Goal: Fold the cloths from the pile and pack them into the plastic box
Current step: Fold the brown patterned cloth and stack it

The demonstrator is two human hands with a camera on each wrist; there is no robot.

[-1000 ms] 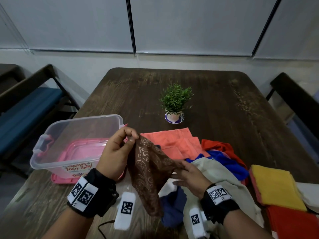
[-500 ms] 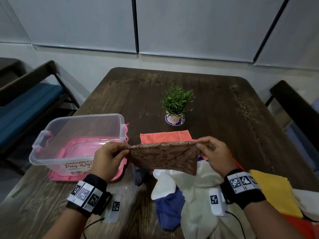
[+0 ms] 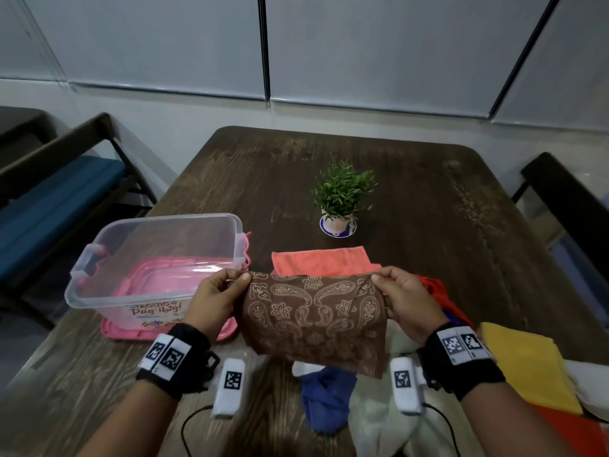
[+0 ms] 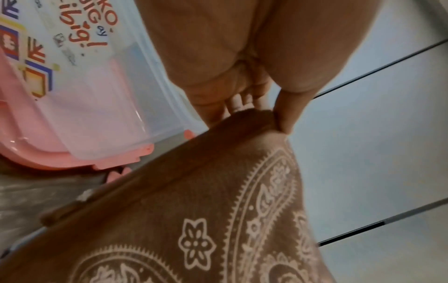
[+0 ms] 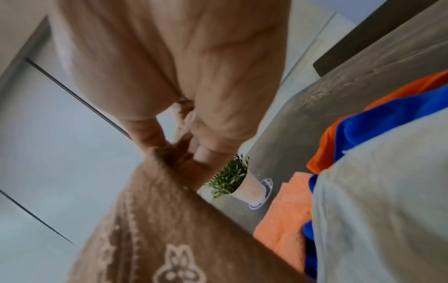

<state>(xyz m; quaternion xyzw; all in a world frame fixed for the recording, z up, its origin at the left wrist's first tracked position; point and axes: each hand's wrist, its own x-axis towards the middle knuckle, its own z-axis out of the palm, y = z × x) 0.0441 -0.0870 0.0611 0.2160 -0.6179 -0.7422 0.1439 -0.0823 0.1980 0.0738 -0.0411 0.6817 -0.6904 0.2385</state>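
Observation:
A brown paisley cloth (image 3: 313, 319) hangs stretched in the air between my hands, above the pile. My left hand (image 3: 217, 300) pinches its top left corner (image 4: 271, 122), thumb against fingers. My right hand (image 3: 407, 300) pinches the top right corner (image 5: 169, 153). The clear plastic box (image 3: 99, 255) stands to the left on its pink lid (image 3: 112, 331), with nothing inside. The pile below holds a cream cloth (image 3: 379, 420), a dark blue cloth (image 3: 324, 400), a red cloth (image 3: 435, 288) and a bright blue cloth (image 5: 378, 122).
A flat coral cloth (image 3: 321, 260) lies beyond my hands. Yellow (image 3: 527, 367) and red folded cloths (image 3: 573, 433) sit at the right. A small potted plant (image 3: 341, 196) stands mid-table. A blue-cushioned bench (image 3: 49, 206) is on the left, a dark chair (image 3: 566, 199) on the right.
The right hand took the cloth's other corner and both hands drew apart, spreading the cloth from a hanging bunch into a taut sheet that now hangs lower and wider.

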